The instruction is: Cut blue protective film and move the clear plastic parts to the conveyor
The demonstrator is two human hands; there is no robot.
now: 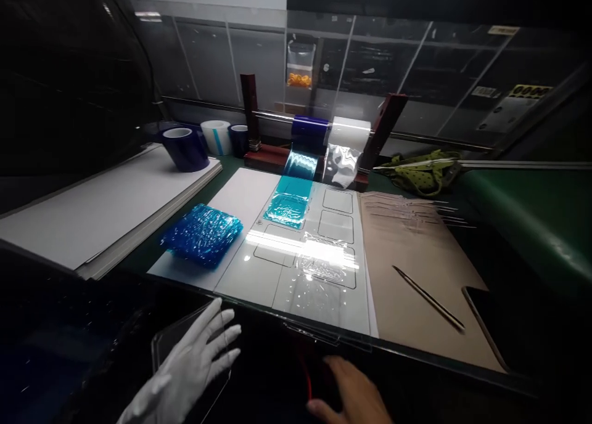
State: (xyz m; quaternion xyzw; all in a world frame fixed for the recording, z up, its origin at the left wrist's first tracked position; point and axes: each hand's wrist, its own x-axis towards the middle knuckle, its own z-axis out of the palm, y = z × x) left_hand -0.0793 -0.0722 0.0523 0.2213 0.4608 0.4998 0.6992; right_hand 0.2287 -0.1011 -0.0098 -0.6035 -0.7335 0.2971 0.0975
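Observation:
My left hand [189, 359], in a white glove, is below the table's front edge with its fingers stretched apart. A thin clear panel [160, 344] with rounded corners shows on both sides of the glove and appears held against it. My bare right hand [354, 390] is low at the centre, thumb and forefinger apart, the other fingers hidden. A thin red line [308, 378] shows in the dark beside it; what it belongs to is unclear. Above it, clear pieces [314, 333] lie at the edge of a marked white sheet [250, 282]. Clear film [319, 301] lies on that sheet.
A stand [266, 159] carries a blue film roll [309, 126] and a clear film roll [350, 131]. Crumpled blue film [203, 233] lies left, beside stacked boards [106, 208]. Brown card [388, 294] at right bears a pointed stick [428, 297] and a phone [483, 319].

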